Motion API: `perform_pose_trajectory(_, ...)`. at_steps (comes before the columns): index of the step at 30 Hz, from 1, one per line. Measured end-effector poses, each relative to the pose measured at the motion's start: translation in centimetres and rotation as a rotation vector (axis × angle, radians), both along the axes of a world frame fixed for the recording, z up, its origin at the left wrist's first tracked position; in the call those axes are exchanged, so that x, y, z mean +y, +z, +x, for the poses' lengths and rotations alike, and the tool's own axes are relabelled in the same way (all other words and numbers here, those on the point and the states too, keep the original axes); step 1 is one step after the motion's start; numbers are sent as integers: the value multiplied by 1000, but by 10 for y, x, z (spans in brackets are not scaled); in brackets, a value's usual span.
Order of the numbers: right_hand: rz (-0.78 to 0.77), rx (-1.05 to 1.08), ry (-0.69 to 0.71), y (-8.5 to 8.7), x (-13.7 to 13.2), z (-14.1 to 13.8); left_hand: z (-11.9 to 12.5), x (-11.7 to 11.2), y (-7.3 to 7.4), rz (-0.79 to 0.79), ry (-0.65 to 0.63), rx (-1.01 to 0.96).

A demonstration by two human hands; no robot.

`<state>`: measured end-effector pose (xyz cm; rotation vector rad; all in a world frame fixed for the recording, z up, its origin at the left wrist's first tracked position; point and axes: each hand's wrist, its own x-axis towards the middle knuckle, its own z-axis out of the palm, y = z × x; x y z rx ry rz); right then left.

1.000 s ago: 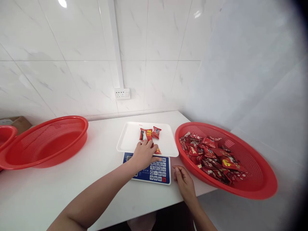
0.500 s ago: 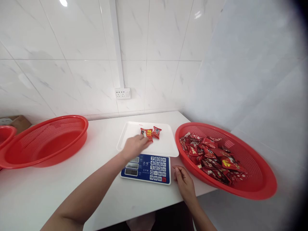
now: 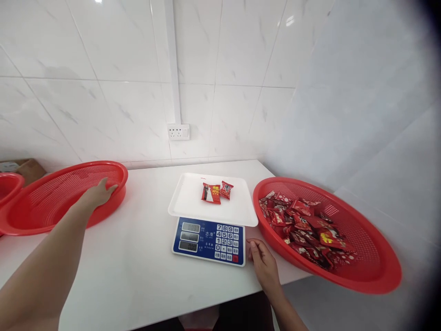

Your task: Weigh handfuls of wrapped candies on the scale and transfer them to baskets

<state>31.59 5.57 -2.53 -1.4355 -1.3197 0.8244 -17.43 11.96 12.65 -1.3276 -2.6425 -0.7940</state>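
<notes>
My left hand (image 3: 98,195) is over the right end of a red perforated basket (image 3: 119,202), near its rim. Thumb and fingers are spread, with nothing seen in them. Loosely curled beside the scale's right edge, my right hand (image 3: 262,264) rests at the table front, its fingers a little apart and nothing visible in them. On the white weighing tray (image 3: 186,202) of the blue digital scale (image 3: 208,242) lie two red snack packets: a larger one (image 3: 211,193) with yellow print, and a smaller one (image 3: 226,189) touching or just overlapping its right side.
A tilted red basket (image 3: 365,271) with many red wrapped packets (image 3: 303,223) stands on the right, by the tray. Another red basket (image 3: 12,181) and a cardboard box (image 3: 31,171) are at far left. A socket (image 3: 178,132) sits on the tiled wall behind the white table (image 3: 144,276).
My left hand has left the packets on the tray and moved left to the basket. Both packets stay on the tray. My right hand has hardly moved.
</notes>
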Motion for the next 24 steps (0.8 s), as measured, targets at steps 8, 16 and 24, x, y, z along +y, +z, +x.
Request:
perform_pose_trajectory(8,-1,-3,21,2,2,-4,132,37,-9,43,-594,132)
perform_pose_trajectory(16,9,-28,-3,-2,-1,-1,302,74,-37,-158,-1074,203)
perform_pose_trajectory(24,-8,-25,63,-6,-1,0,293,73,-41,-151,-1014,263)
